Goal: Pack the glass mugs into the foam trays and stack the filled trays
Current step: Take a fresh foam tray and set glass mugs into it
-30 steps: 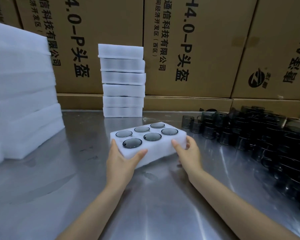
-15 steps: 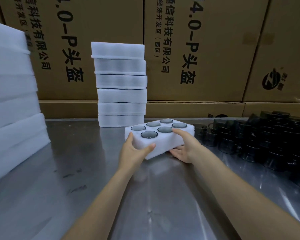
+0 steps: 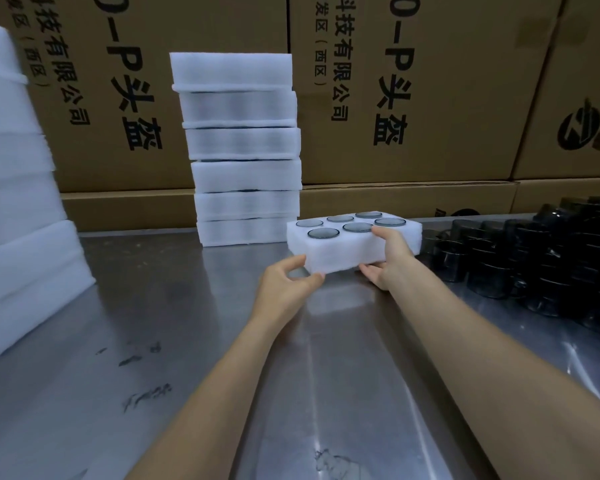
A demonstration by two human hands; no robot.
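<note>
Filled tray [image 3: 343,252], six mugs seated, is held at frame centre just right of the stack [image 3: 243,150] | left hand [image 3: 284,285] pinches the near corner; right hand [image 3: 390,258] grips the right side | done: six trays stacked | left: this tray to be stacked; loose mugs [image 3: 534,265] at right on the counter [image 3: 153,341] remain unpacked

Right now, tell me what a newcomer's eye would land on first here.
First the white foam tray at centre, six mugs in it, held by the left hand at its near corner and the right hand at its side. Behind it, left, stands a stack of filled trays. Dark loose mugs crowd the steel table at right.
</note>
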